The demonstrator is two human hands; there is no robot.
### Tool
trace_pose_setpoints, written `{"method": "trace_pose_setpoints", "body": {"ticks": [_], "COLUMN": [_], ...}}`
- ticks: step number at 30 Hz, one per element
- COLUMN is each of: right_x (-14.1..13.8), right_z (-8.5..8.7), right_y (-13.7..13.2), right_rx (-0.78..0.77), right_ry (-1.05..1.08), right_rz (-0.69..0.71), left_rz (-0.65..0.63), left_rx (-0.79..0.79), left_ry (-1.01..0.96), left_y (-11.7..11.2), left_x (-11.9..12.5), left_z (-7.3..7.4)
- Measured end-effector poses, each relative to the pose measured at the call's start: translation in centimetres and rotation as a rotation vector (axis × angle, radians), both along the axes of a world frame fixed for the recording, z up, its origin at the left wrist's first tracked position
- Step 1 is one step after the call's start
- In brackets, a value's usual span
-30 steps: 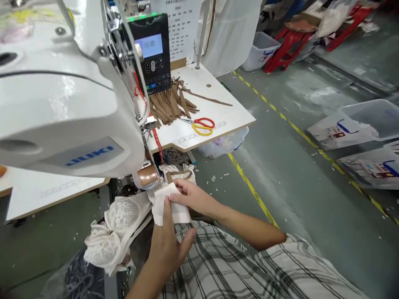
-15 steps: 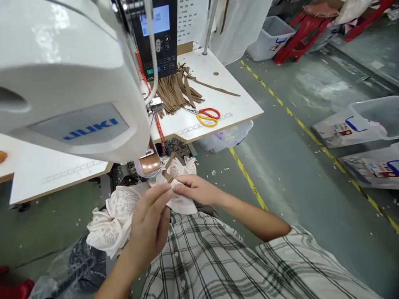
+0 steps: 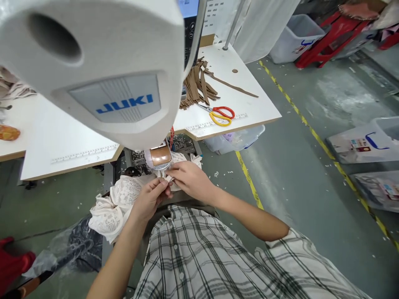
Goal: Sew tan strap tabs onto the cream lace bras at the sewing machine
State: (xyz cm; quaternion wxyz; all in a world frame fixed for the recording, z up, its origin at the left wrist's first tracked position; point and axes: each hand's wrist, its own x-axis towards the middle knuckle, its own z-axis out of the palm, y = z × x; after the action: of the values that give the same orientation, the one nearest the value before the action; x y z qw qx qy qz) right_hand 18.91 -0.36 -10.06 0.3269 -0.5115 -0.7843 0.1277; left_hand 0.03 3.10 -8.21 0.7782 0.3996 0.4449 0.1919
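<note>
Probably light, limp and easily stretched, the white lace garment (image 3: 126, 195) bunches just off the near edge of the counter (image 3: 59, 128), left hand (image 3: 148, 200) and right hand (image 3: 193, 182) closely pinching pale fabric (image 3: 168, 179) by its edge, likely the surest hold

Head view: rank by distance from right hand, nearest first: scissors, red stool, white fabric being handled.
1. White fabric: touching the right hand, at its left.
2. Scissors: ahead, slightly right, on the white tabletop.
3. Red stool: far ahead, right, on the floor.
</note>
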Motion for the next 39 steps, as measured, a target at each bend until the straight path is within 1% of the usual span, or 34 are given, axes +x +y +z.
{"method": "trace_pose_setpoints", "body": {"ticks": [2,4,6,8,13,15,17,19,21,23,26,28,29,30,31,32,33,34,35,36,37,38,39], "right_x": [-0.2,-0.4,-0.6,-0.7,-0.4,-0.3,-0.2,-0.2,-0.2,-0.3,-0.5,-0.6,-0.6,-0.3,0.2,1.2,2.6,4.4,6.6,9.1,11.7,14.2,16.4], "right_z": [0.3,0.8,1.1,1.2,1.2,1.2,1.2,1.2,1.0,0.7,-0.2,-0.8,-0.9,-1.0,-0.9,-0.8,-0.5,-0.1,0.3,0.8,1.4,1.9,2.3], "right_y": [-0.3,-0.6,-0.6,-0.4,0.1,0.3,0.3,0.2,0.1,-0.1,-0.3,-0.4,-0.5,-0.4,-0.2,0.3,1.1,2.2,3.6,5.1,6.7,8.3,9.6], "right_rx": [0.012,0.011,-0.011,-0.029,0.097,0.101,0.034,-0.056,-0.089,-0.032,0.106,0.168,0.179,0.175,0.148,0.092,0.015,-0.066,-0.173,-0.210,-0.225,-0.245,-0.274], "right_ry": [0.133,0.185,0.164,0.123,0.027,0.020,0.072,0.164,0.227,0.200,0.048,-0.026,-0.048,-0.062,-0.076,-0.106,-0.149,-0.195,-0.276,-0.311,-0.334,-0.360,-0.389], "right_rz": [-0.078,-0.106,-0.062,-0.012,0.035,0.068,0.077,0.037,-0.016,-0.043,-0.079,-0.097,-0.082,-0.038,0.014,0.037,0.013,-0.046,-0.216,-0.356,-0.455,-0.525,-0.565], "left_rz": [0.050,0.046,0.003,-0.039,-0.108,-0.119,-0.124,-0.132,-0.125,-0.094,-0.027,0.005,0.012,0.013,0.014,0.020,0.031,0.044,0.058,0.072,0.085,0.096,0.108], "left_rx": [0.056,0.196,0.366,0.490,0.633,0.660,0.668,0.657,0.626,0.564,0.432,0.355,0.321,0.283,0.242,0.199,0.160,0.132,0.118,0.117,0.123,0.126,0.123], "left_ry": [0.011,0.089,0.210,0.315,0.445,0.463,0.469,0.466,0.456,0.433,0.366,0.337,0.326,0.309,0.285,0.259,0.231,0.208,0.196,0.195,0.195,0.190,0.182], "left_y": [-0.3,-0.6,-0.8,-0.9,-0.9,-0.9,-0.8,-0.8,-0.9,-0.9,-0.6,-0.1,0.1,0.2,0.4,0.5,0.6,0.6,0.7,0.7,0.7,0.7,0.7], "left_x": [-0.3,-0.6,-0.9,-0.9,-0.6,-0.5,-0.4,-0.5,-0.6,-0.7,-0.5,0.1,0.4,0.7,1.0,1.1,1.1,0.9,0.6,0.2,-0.2,-0.5,-0.8], "left_z": [0.0,0.2,0.6,0.9,1.4,1.5,1.6,1.5,1.3,0.9,0.2,0.0,0.0,0.0,0.1,0.2,0.3,0.4,0.4,0.4,0.5,0.5,0.6]}}
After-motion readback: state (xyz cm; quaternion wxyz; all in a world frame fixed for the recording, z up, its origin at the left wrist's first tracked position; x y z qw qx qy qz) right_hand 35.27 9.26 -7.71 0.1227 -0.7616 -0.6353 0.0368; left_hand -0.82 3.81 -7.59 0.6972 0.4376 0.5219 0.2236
